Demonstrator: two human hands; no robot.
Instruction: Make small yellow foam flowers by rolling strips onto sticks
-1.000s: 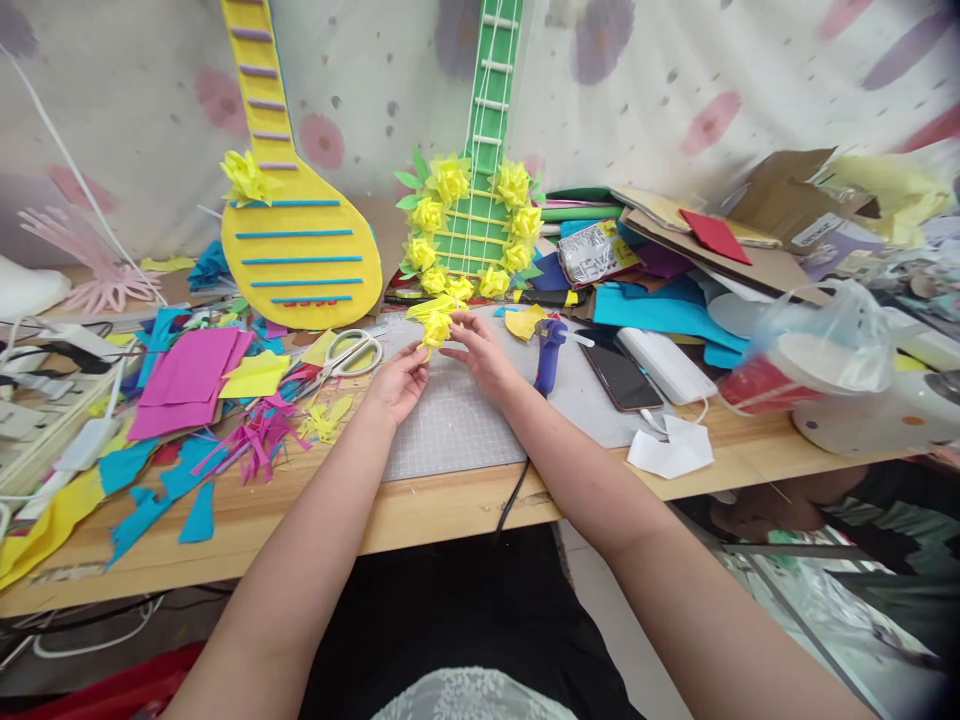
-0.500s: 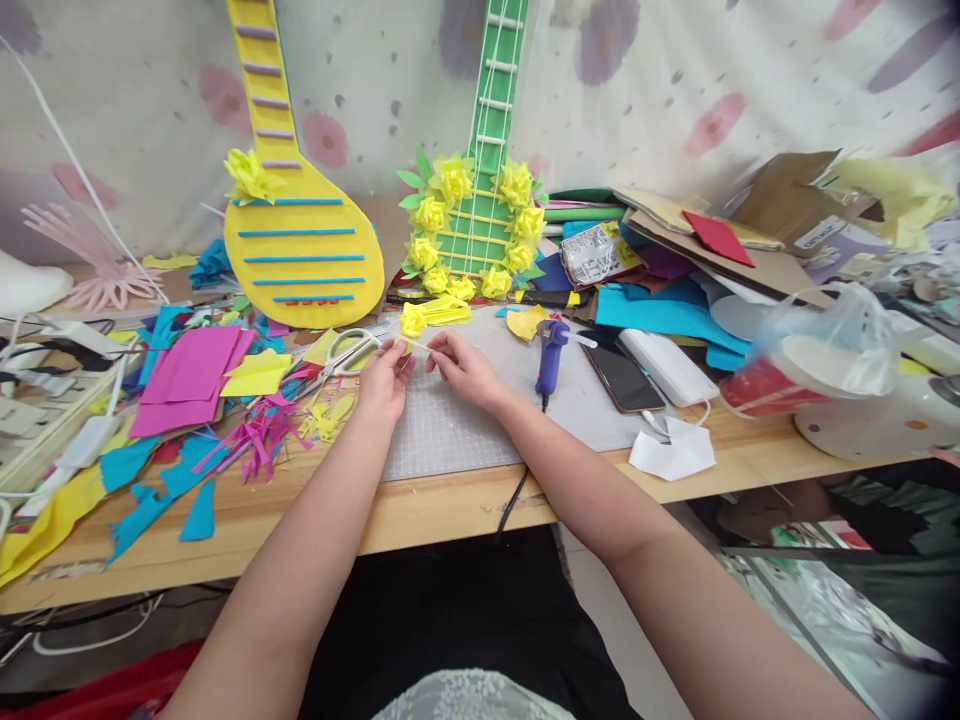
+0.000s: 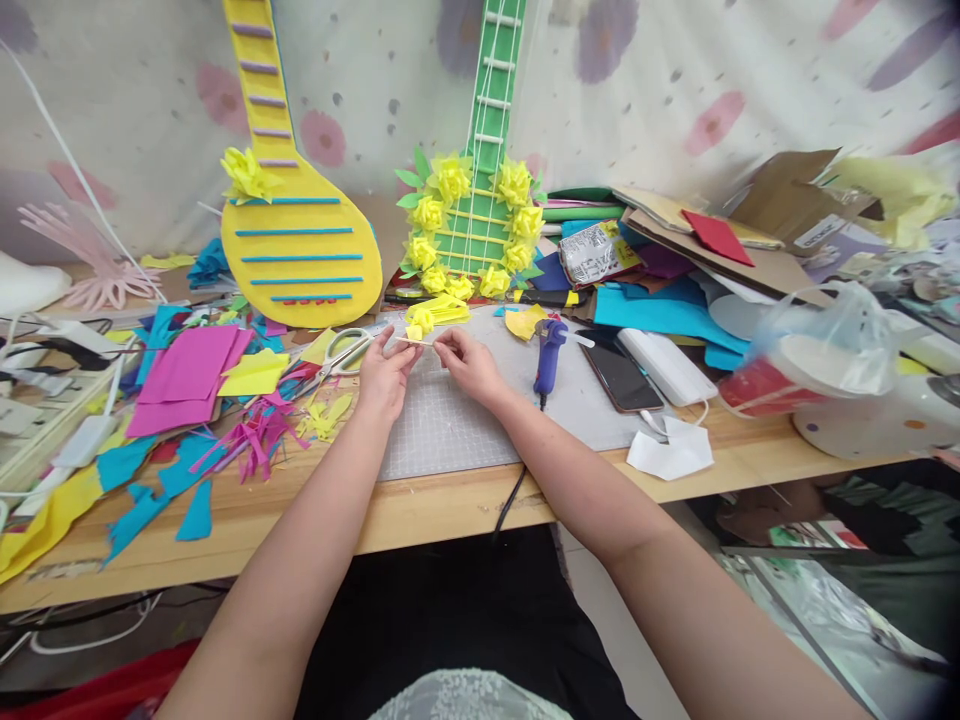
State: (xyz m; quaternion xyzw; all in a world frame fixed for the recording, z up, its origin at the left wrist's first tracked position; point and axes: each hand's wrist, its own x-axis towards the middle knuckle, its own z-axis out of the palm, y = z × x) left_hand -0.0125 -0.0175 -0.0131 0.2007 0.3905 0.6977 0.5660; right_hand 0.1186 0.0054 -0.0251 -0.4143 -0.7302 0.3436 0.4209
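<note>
My left hand (image 3: 385,376) and my right hand (image 3: 471,366) meet over the grey cutting mat (image 3: 457,440). Between them runs a thin pale stick (image 3: 414,341), lying nearly level. The right thumb and fingers pinch its right end. The left fingers close around its left part, with the forefinger lifted a little. A small yellow paper piece (image 3: 415,331) shows at the stick, just above the left fingertips; how it is attached I cannot tell. Behind it lie folded yellow paper strips (image 3: 448,310) and what looks like a yellow paper flower (image 3: 422,319).
Right of my hands stands a blue glue gun (image 3: 550,362), near a phone (image 3: 622,372) and a white power bank (image 3: 667,366). Scissors (image 3: 346,352) and paper scraps (image 3: 187,385) lie left. Behind lean a yellow paper lute (image 3: 304,250) and a green one with flowers (image 3: 480,225).
The stick has turned in my fingers and now lies more level. My left forefinger has lifted, and the right hand has shifted slightly to the right.
</note>
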